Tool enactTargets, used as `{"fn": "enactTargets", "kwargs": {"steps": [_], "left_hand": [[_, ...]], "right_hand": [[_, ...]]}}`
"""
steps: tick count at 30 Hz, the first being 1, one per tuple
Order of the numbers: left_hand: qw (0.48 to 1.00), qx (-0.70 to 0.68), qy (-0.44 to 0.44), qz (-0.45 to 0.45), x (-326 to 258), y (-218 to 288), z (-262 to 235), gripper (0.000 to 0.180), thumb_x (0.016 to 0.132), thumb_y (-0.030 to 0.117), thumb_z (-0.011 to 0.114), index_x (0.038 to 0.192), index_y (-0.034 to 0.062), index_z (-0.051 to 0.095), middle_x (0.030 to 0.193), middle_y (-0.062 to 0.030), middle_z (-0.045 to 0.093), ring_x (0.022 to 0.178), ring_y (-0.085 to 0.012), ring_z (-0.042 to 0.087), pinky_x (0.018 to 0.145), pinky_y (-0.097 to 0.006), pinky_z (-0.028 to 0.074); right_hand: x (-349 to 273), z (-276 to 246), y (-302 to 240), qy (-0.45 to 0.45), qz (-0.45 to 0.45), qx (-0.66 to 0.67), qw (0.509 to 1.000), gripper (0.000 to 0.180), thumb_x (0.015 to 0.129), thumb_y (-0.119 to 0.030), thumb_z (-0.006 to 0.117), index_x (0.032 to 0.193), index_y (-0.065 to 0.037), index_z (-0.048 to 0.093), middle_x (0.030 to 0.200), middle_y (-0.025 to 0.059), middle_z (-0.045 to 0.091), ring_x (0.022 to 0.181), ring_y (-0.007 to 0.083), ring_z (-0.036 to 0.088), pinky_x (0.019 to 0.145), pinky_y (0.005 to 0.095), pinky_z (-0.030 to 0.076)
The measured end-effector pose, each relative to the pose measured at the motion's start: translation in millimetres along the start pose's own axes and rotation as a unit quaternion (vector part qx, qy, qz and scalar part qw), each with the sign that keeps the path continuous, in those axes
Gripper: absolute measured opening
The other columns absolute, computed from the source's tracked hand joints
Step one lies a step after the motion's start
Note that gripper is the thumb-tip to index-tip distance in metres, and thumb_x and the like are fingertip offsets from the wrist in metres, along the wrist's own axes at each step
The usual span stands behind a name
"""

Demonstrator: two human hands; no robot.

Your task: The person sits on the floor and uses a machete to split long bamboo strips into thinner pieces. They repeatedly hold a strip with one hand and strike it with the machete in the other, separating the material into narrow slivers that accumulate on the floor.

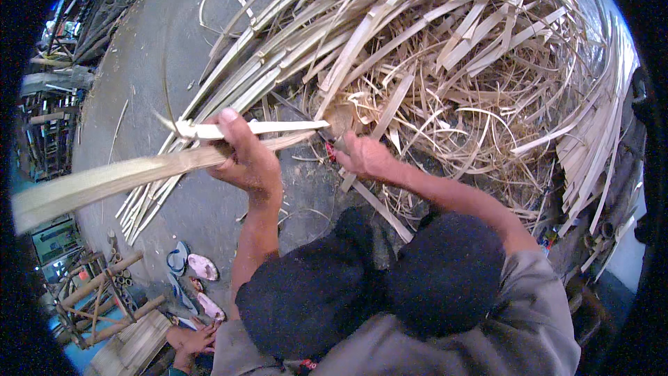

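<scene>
My left hand (249,157) is closed round a long, pale bamboo strip (104,186), its thumb on top. The strip reaches out past the left rim of the view. A thinner white sliver (278,127) lies along it, parted from it near the right end. My right hand (369,158) is closed on a knife (296,109) with a dark narrow blade and some red at the handle. The blade points up and left, beside the strip's split end. My fingers hide most of the handle.
A large heap of bamboo strips and curly shavings (480,97) covers the floor ahead and right. Long strips (278,56) lie at its left. Sandals (202,267) rest lower left, near another person's hand (191,339) and a bamboo frame (104,292). My dark-clad knees (445,264) are below.
</scene>
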State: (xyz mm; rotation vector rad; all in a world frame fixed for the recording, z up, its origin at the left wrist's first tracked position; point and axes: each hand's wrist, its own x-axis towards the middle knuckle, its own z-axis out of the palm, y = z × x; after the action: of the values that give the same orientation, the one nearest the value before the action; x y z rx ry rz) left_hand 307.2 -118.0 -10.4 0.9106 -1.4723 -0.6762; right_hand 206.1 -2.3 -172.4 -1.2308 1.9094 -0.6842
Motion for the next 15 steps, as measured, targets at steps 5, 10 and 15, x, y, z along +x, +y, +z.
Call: {"fn": "enactTargets", "kwargs": {"steps": [5,10,15], "left_hand": [[1.000,0.009,-0.011,-0.024,6.5,-3.7,1.2,0.027,0.097,0.023,0.056,0.082,0.0016,0.051,0.070,-0.0045,0.052,0.058,-0.0114,0.050,0.048,-0.028,0.045],[0.998,0.039,-0.016,0.036,2.9,-4.3,4.6,0.029,0.097,0.024,0.055,0.080,0.0019,0.051,0.070,-0.0051,0.052,0.058,-0.0136,0.050,0.050,-0.028,0.042],[0.999,0.046,-0.015,0.020,2.7,-4.8,4.3,0.029,0.098,0.024,0.056,0.081,0.0005,0.052,0.071,-0.0053,0.051,0.061,-0.0152,0.048,0.054,-0.031,0.040]], "right_hand": [[5.2,-6.9,15.2,-0.138,0.054,0.308,0.940,0.047,0.094,-0.046,0.055,0.096,0.002,0.054,0.072,0.0153,0.064,0.060,0.0266,0.065,0.057,0.0427,0.054],[-15.8,-18.4,-21.3,-0.032,-0.062,0.097,0.993,0.037,0.094,-0.037,0.053,0.100,-0.001,0.057,0.078,0.0199,0.066,0.069,0.0340,0.068,0.065,0.0482,0.056],[-19.0,-5.7,-16.5,-0.042,-0.064,0.018,0.997,0.044,0.093,-0.040,0.055,0.110,0.001,0.055,0.085,0.0284,0.066,0.081,0.0442,0.067,0.072,0.0548,0.054]]}}
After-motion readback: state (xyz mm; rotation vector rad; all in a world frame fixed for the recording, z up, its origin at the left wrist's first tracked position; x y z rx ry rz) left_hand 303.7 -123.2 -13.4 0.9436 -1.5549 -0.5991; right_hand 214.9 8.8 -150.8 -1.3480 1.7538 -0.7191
